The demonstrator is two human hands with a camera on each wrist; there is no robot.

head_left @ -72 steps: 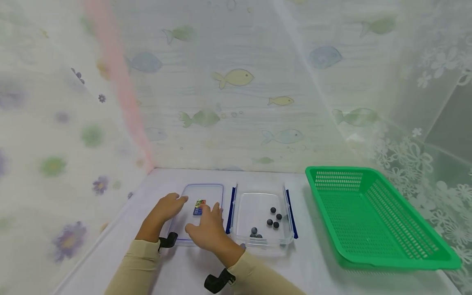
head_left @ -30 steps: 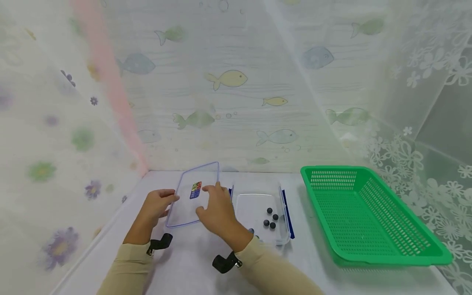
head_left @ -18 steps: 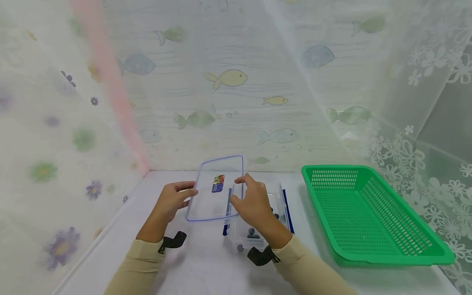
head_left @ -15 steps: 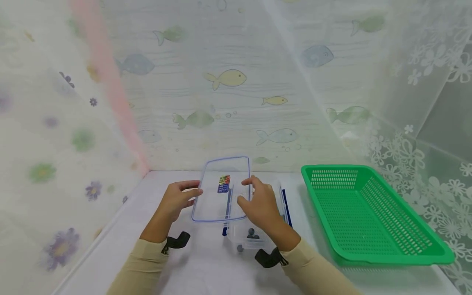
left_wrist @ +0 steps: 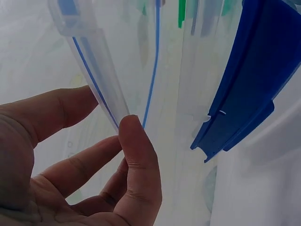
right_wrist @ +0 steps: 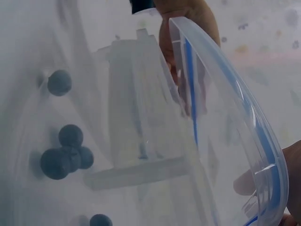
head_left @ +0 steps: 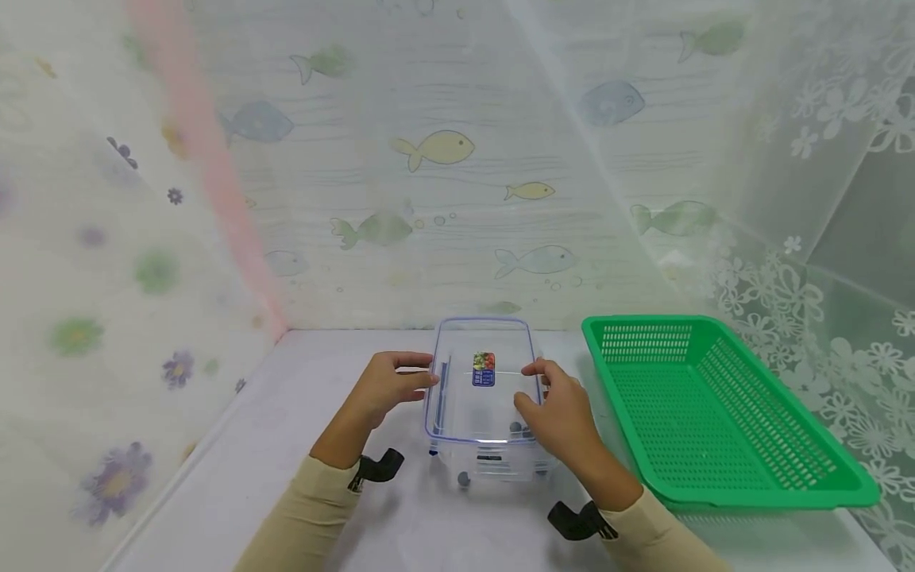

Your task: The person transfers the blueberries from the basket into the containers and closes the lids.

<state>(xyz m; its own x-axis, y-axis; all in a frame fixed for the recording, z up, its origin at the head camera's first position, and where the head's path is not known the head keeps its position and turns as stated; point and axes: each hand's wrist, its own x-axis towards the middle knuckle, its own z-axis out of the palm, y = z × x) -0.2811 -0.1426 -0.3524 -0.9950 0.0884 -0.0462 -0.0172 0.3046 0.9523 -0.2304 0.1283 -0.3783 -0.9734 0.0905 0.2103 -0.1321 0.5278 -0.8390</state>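
A clear plastic lid with a blue seal and a small printed label is held over a clear food box. My left hand pinches the lid's left edge between thumb and fingers. At the right edge, my right hand grips it with thumb and forefinger. In the left wrist view, a blue side clip hangs folded out from the box, apart from the lid. Dark balls lie within the box in the right wrist view. One dark ball is by its front left corner.
A large green plastic basket with slotted sides stands right of the box, close to my right forearm. White cloth covers the table. Sheer curtains printed with fish hang behind and around it.
Both hands have picked up the lid from the table's left side and carried it right, over the box. Since half a second ago it has levelled out above the box.
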